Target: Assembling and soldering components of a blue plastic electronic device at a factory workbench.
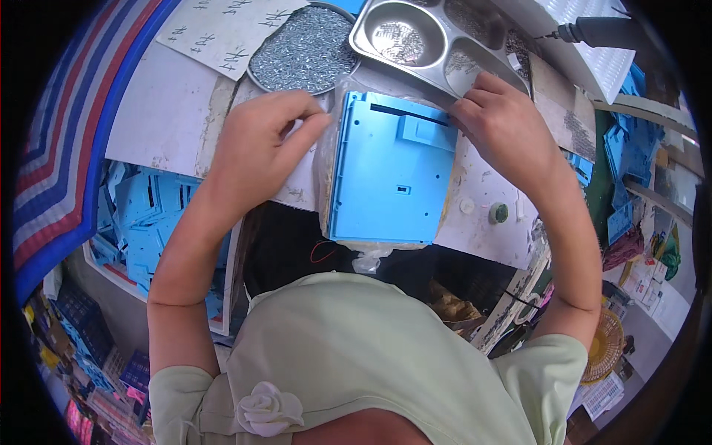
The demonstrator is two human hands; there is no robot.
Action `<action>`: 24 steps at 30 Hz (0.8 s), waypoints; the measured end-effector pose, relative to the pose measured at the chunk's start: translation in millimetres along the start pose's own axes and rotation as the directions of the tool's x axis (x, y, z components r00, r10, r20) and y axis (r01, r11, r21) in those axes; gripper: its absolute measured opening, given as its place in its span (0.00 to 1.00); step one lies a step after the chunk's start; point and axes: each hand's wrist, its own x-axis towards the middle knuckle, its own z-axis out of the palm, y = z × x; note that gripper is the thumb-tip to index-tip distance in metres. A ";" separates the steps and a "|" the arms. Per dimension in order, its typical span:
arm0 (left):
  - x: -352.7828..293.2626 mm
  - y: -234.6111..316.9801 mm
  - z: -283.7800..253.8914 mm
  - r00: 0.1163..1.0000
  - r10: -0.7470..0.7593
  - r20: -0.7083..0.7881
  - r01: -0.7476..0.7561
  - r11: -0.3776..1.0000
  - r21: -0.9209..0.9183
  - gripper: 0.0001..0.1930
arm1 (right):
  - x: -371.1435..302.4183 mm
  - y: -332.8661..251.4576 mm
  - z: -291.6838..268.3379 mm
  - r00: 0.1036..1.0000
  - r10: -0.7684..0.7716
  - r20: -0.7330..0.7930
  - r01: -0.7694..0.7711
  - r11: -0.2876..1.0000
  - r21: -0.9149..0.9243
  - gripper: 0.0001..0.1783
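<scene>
A flat blue plastic panel [386, 167] lies on a pad wrapped in clear plastic [324, 200] at the table's front edge. It has a long slot near its far edge, a raised block, a small rectangular opening and several small holes. My left hand [271, 144] is just left of the panel, its thumb and forefinger brought together; whatever they pinch is hidden or too small to name. By the panel's far right corner, my right hand [508, 130] has its fingers curled in a pinch. I cannot make out anything between them.
Beyond the panel are a round dish of small metal screws [308, 52] and a steel compartment tray [452, 37] holding small parts. A power screwdriver [601, 32] points inward at the far right. Blue panels fill a bin [152, 222] at left. A small green-topped piece [498, 213] sits at right.
</scene>
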 end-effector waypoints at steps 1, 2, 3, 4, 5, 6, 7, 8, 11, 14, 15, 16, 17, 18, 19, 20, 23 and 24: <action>4.8 0.9 2.7 0.999 0.037 0.009 -0.037 0.999 0.014 0.09 | 4.0 -0.1 -4.4 0.999 -0.020 0.040 0.021 0.999 -0.031 0.03; 8.6 2.0 4.1 0.998 0.067 0.016 -0.068 0.997 0.038 0.10 | 9.8 2.2 -7.3 0.994 -0.038 0.104 0.043 0.998 -0.049 0.03; 12.3 1.5 7.6 0.997 0.077 0.015 -0.077 0.997 0.027 0.11 | 14.4 5.2 -10.1 0.985 -0.049 0.167 0.061 0.996 -0.066 0.03; 15.9 -0.5 12.6 0.996 0.086 0.016 -0.087 0.996 0.017 0.11 | 19.1 6.9 -11.2 0.971 -0.059 0.230 0.080 0.993 -0.083 0.04; 19.6 -1.3 16.9 0.995 0.102 0.018 -0.102 0.995 0.001 0.12 | 21.8 7.2 -12.0 0.972 -0.047 0.230 0.067 0.994 -0.083 0.04; 21.0 -0.7 18.3 0.997 0.058 0.056 -0.057 0.998 -0.008 0.13 | 24.1 7.3 -12.3 0.973 -0.034 0.230 0.054 0.995 -0.082 0.04; 22.2 -0.3 18.9 0.995 0.079 0.060 -0.082 0.996 0.035 0.13 | 26.6 7.8 -12.9 0.973 -0.020 0.230 0.040 0.996 -0.080 0.05; 22.5 -0.2 20.3 0.993 0.098 0.065 -0.103 0.992 0.078 0.13 | 29.7 9.7 -15.0 0.964 0.020 0.265 -0.025 1.000 0.017 0.05; 22.7 -2.4 25.1 0.976 0.216 0.031 -0.217 0.946 0.240 0.13 | 38.7 17.9 -24.4 0.912 0.114 0.395 -0.240 0.928 0.285 0.08; 21.8 -0.8 26.0 0.974 0.224 0.022 -0.222 0.938 0.267 0.13 | 22.7 21.7 -16.0 0.928 0.213 0.304 -0.337 0.828 0.448 0.08; 21.4 -0.1 26.2 0.980 0.200 0.023 -0.199 0.947 0.254 0.14 | 14.9 22.6 -9.5 0.937 0.246 0.248 -0.342 0.786 0.515 0.07; 21.5 1.0 24.7 0.990 0.127 0.061 -0.137 0.969 0.205 0.14 | 9.0 22.7 -3.3 0.935 0.271 0.228 -0.353 0.756 0.550 0.07; 23.3 3.0 22.5 0.993 0.060 0.106 -0.076 0.985 0.155 0.15 | 2.0 22.9 2.1 0.930 0.303 0.209 -0.367 0.725 0.583 0.07; 24.8 4.7 20.1 0.988 -0.005 0.153 -0.012 0.994 0.108 0.16 | -2.7 22.9 5.2 0.923 0.335 0.191 -0.379 0.691 0.615 0.07; 25.9 5.5 17.9 0.980 -0.029 0.195 0.014 0.997 0.080 0.16 | -3.8 22.7 6.8 0.926 0.332 0.178 -0.368 0.697 0.615 0.07; 27.4 6.0 15.4 0.970 -0.051 0.239 0.039 0.998 0.054 0.16 | -3.4 22.7 8.4 0.929 0.331 0.163 -0.358 0.703 0.614 0.07; 38.9 -0.7 -2.3 0.947 -0.101 0.304 0.110 0.994 -0.013 0.16 | -4.6 20.3 9.5 0.935 0.321 0.148 -0.343 0.727 0.595 0.06; 43.1 -7.5 -9.4 0.943 -0.120 0.311 0.137 0.990 -0.034 0.16 | -4.6 19.6 8.7 0.939 0.311 0.148 -0.336 0.738 0.585 0.06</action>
